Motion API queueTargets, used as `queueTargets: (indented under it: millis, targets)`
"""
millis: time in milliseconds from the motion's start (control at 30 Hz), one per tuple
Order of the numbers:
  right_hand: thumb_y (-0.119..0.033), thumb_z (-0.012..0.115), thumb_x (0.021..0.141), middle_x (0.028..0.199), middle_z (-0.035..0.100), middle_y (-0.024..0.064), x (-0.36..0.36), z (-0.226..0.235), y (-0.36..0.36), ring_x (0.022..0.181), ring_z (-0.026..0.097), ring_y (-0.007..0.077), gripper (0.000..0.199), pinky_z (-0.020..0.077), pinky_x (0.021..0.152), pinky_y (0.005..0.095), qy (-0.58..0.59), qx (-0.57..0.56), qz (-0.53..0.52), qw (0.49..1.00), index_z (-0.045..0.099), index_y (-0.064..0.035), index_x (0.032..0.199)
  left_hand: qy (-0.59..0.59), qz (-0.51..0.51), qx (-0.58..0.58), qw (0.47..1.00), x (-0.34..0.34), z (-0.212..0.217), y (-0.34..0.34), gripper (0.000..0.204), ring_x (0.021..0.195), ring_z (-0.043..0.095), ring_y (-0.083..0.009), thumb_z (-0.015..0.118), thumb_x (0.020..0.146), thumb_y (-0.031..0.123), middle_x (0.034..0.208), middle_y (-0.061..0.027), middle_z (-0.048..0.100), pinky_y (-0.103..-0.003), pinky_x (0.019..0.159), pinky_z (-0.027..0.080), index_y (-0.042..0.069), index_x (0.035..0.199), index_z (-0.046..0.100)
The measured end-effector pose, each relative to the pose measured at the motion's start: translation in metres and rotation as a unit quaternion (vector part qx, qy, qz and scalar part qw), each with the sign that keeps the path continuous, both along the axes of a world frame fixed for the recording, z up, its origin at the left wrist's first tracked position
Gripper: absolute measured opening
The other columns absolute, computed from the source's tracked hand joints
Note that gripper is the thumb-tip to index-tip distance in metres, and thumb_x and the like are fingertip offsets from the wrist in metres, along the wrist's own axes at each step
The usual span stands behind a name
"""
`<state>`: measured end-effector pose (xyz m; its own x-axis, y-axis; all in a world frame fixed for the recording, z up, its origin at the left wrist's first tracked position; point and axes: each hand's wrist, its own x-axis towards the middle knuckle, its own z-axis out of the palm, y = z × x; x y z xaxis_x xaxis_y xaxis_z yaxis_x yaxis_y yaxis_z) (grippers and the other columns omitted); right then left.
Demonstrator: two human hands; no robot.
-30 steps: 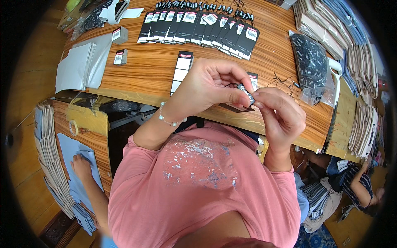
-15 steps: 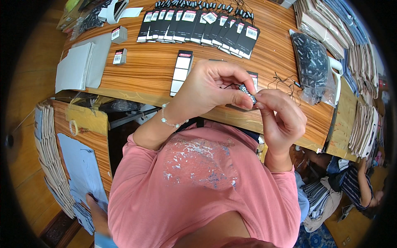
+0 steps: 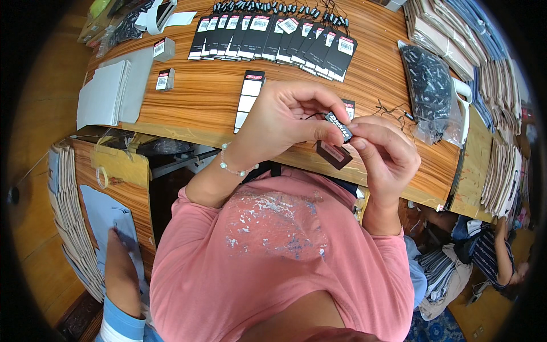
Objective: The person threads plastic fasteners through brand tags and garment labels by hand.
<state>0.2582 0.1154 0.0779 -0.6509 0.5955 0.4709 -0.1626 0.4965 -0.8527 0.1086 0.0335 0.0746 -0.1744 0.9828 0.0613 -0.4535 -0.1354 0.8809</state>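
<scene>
Pinching a small black tag [image 3: 338,126] with left hand [image 3: 281,115] and right hand [image 3: 393,149] together, close to the front edge of the table [image 3: 194,108]. Well apart from the row of cards [image 3: 256,41] beyond, across bare wood [image 3: 285,71]; near the plastic bag [image 3: 427,80] on the right.

pinches a small black tag [image 3: 339,127] with pale lettering between the fingertips of the left hand [image 3: 292,115] and the right hand [image 3: 388,143]. slants down toward the right hand, lettered face up. trails a thin black cord [image 3: 311,115] from its upper end, across the gap between the left thumb and index finger. just below both hands' fingertips, shows a dark brown card [image 3: 335,155], tilted, with a paler reddish panel.
</scene>
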Motion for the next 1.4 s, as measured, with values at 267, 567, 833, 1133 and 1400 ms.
queueTargets:
  millis: [267,567,833,1133,1400]
  targets:
    - [0.003,0.063,0.067,0.079,0.062,0.0114,0.001,-0.004,-0.002,0.074,0.058,0.0189,0.012,0.0448,0.068,0.0274,0.016,-0.049,-0.002,0.999,0.062,0.0018,0.078,0.048,0.026,-0.001,0.999,0.001,0.005,-0.002,0.02,0.074,0.057,-0.0126,0.067,0.063,-0.008,0.08,-0.0091,0.058,-0.021,0.064,0.048,-0.004,0.081,0.059]
    - [0.003,0.061,0.068,0.077,0.058,0.0089,-0.007,-0.014,-0.001,0.076,0.054,0.0173,0.006,0.0413,0.069,0.0262,0.002,-0.078,0.006,0.997,0.059,0.0013,0.074,0.251,0.11,0.092,0.957,-0.003,-0.001,-0.002,0.018,0.073,0.057,-0.0138,0.066,0.065,-0.008,0.081,-0.0103,0.06,-0.021,0.062,0.048,-0.003,0.082,0.062]
    - [0.004,0.058,0.068,0.075,0.056,0.0081,-0.008,-0.014,0.001,0.071,0.053,0.0166,0.004,0.0406,0.066,0.0259,-0.024,-0.058,0.019,0.998,0.055,0.0014,0.07,0.226,0.108,0.024,0.968,-0.003,0.003,-0.004,0.02,0.076,0.057,-0.0135,0.064,0.066,-0.009,0.085,-0.0097,0.06,-0.022,0.066,0.049,-0.005,0.086,0.061]
    - [-0.001,0.061,0.073,0.091,0.057,0.0075,-0.008,-0.021,-0.005,0.082,0.055,0.0149,0.024,0.0415,0.076,0.0242,-0.02,-0.225,0.081,0.971,0.054,0.0035,0.095,0.291,0.093,0.052,0.951,-0.004,0.003,-0.01,0.025,0.076,0.056,-0.0117,0.065,0.068,-0.006,0.092,-0.0093,0.057,-0.023,0.067,0.048,-0.004,0.091,0.057]
    - [-0.016,0.046,0.088,0.082,0.061,0.0123,-0.014,-0.046,-0.008,0.076,0.059,0.0172,0.021,0.046,0.073,0.0265,-0.007,-0.423,0.257,0.869,0.052,0.0022,0.096,0.531,0.241,0.088,0.808,-0.006,-0.003,-0.007,0.03,0.085,0.052,-0.0157,0.065,0.071,0.009,0.095,-0.0087,0.053,-0.027,0.073,0.042,0.002,0.098,0.056]
